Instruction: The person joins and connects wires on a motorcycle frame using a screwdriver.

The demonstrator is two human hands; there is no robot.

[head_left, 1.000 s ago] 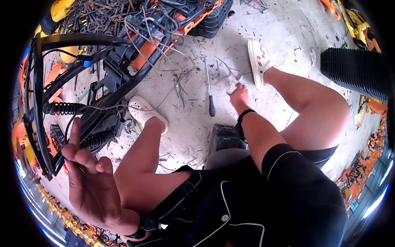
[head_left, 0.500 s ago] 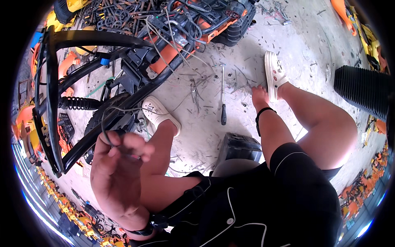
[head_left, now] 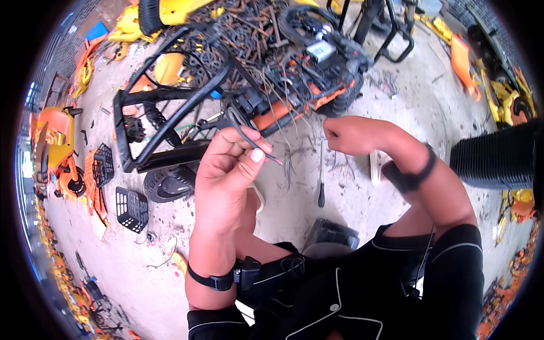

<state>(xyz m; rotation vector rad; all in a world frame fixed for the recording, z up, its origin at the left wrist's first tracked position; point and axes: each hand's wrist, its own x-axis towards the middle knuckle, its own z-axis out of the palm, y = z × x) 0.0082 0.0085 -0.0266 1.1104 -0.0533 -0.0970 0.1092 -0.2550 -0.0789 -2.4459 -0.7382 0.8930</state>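
My left hand [head_left: 222,178] pinches a dark cable [head_left: 242,134] between thumb and forefinger. The cable's end pokes out past the thumb, with a little reddish bare tip. To its right, my right hand [head_left: 357,135] is closed, fingers curled in; what they hold, if anything, is hidden. It is apart from the cable. Behind both hands lies a stripped vehicle frame [head_left: 195,102] of black tubes with an orange body, and loose grey wires [head_left: 277,90] trail over it. A long screwdriver [head_left: 322,175] rests on the floor beneath my right hand.
A dark box [head_left: 331,232] stands on the floor between my legs. At the right is a black ribbed stack [head_left: 496,153]. Rusty metal parts [head_left: 249,42] are heaped beyond the frame. Black plastic baskets [head_left: 131,209] and orange and yellow panels lie to the left.
My left hand has moved up and right, and now pinches the cable near its end. My right hand has come into view, closed. The view has shifted, showing more of the frame.
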